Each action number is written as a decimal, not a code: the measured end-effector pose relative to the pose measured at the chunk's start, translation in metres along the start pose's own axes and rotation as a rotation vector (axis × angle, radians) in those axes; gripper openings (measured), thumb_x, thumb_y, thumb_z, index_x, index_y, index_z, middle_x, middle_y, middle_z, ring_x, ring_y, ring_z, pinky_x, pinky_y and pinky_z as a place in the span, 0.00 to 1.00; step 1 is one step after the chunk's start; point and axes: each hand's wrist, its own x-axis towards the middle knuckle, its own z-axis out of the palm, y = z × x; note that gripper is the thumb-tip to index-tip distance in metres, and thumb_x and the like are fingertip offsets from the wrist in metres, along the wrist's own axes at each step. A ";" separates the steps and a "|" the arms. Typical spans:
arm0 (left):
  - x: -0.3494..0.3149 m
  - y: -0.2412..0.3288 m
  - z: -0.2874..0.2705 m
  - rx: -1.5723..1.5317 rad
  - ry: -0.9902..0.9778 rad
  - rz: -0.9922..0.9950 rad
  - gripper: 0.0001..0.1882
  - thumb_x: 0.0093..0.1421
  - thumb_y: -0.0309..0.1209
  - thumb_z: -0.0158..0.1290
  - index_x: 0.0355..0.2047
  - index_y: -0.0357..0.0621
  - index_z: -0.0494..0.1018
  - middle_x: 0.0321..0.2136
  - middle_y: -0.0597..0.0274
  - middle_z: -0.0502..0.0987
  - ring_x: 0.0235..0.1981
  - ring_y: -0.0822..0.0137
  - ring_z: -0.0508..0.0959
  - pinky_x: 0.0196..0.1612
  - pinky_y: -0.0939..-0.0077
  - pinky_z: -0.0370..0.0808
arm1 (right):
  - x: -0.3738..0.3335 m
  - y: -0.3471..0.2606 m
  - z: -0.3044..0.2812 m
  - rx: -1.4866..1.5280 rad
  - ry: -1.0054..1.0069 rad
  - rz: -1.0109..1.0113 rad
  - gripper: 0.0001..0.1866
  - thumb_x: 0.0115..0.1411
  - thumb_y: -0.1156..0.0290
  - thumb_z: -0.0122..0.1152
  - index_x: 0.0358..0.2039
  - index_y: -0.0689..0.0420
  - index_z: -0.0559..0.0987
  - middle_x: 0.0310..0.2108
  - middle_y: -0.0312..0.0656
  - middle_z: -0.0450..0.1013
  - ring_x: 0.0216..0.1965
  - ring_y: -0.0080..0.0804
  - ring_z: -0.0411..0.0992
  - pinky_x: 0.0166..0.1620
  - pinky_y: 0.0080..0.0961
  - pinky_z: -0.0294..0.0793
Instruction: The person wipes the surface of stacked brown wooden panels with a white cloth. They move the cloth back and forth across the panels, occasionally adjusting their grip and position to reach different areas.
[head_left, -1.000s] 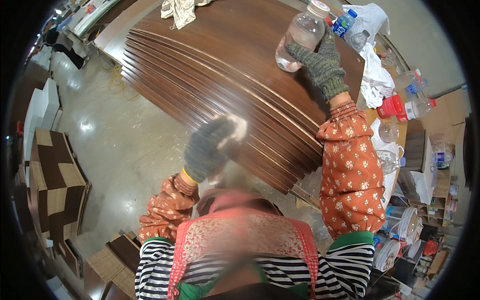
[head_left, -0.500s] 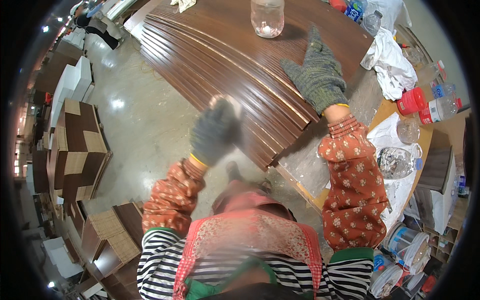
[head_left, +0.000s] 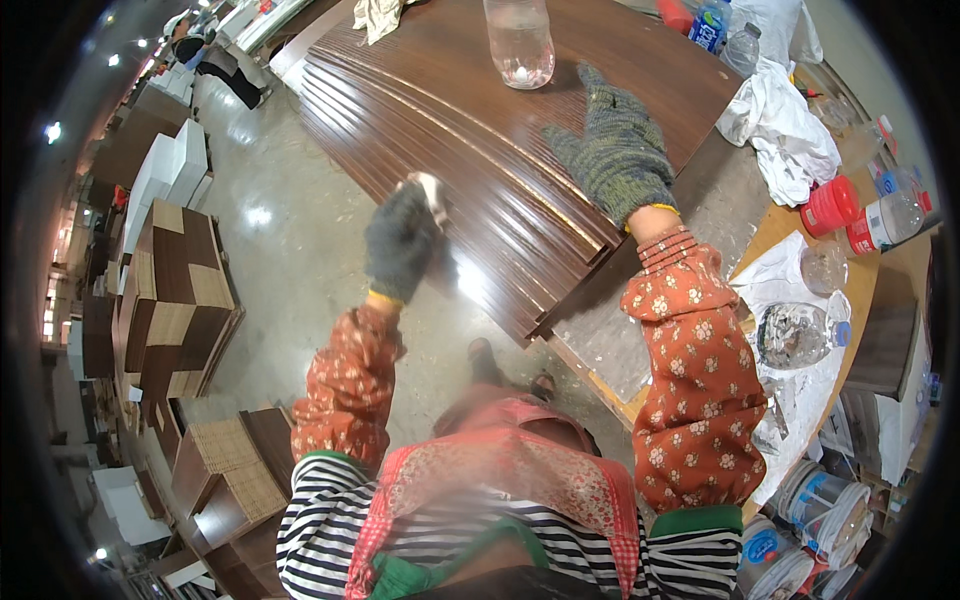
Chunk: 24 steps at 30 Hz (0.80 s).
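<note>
At far left, patterned brown-and-tan stacks (head_left: 175, 300) are lining the concrete floor (head_left: 270, 270), while a co-worker (head_left: 225, 70) is standing in the aisle beyond. A cream cloth (head_left: 378, 18) is lying at the far side of the stacked brown panels (head_left: 440, 140), which are fanning out before you in stepped, ridged edges on the table (head_left: 690, 240). At their near left side, your gloved left hand (head_left: 400, 235) is closing around a small white cloth (head_left: 433, 195), bunched at the ridged edges; blur is hiding whether it is pressing on them. Your rubbing of those edges appears to be under way rather than finished. The ridges are shining under the lights, but gloss alone is not telling which are done, so how much is left you cannot judge from here. A clear bottle (head_left: 522, 50) holding liquid is standing on the top panel, apart from both hands. Just right of it, your gloved right hand (head_left: 620, 150) is spreading wide, thumb apart, gripping nothing, over the top panel's right part. Farther right, a crumpled white rag (head_left: 785, 135) and a red container (head_left: 830, 205) are sitting untouched.
</note>
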 end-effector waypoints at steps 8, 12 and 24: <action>-0.087 0.086 0.021 0.069 -0.328 0.213 0.26 0.56 0.29 0.59 0.57 0.44 0.72 0.45 0.49 0.78 0.43 0.50 0.78 0.44 0.59 0.76 | -0.001 -0.007 -0.010 0.017 -0.046 -0.015 0.45 0.57 0.45 0.64 0.69 0.51 0.60 0.63 0.52 0.66 0.64 0.51 0.63 0.65 0.47 0.62; -0.076 0.095 -0.001 -0.191 -0.037 0.575 0.28 0.54 0.24 0.60 0.57 0.46 0.72 0.41 0.48 0.80 0.35 0.52 0.81 0.35 0.60 0.77 | -0.002 -0.008 -0.011 0.016 -0.044 -0.011 0.45 0.57 0.47 0.66 0.69 0.51 0.60 0.61 0.53 0.68 0.62 0.51 0.65 0.64 0.45 0.63; -0.044 0.083 0.023 -0.052 0.043 0.493 0.29 0.52 0.31 0.65 0.55 0.42 0.73 0.35 0.53 0.77 0.29 0.50 0.79 0.31 0.56 0.78 | -0.004 -0.001 -0.004 0.002 -0.042 -0.026 0.44 0.57 0.47 0.66 0.69 0.50 0.61 0.63 0.52 0.65 0.64 0.49 0.63 0.66 0.46 0.61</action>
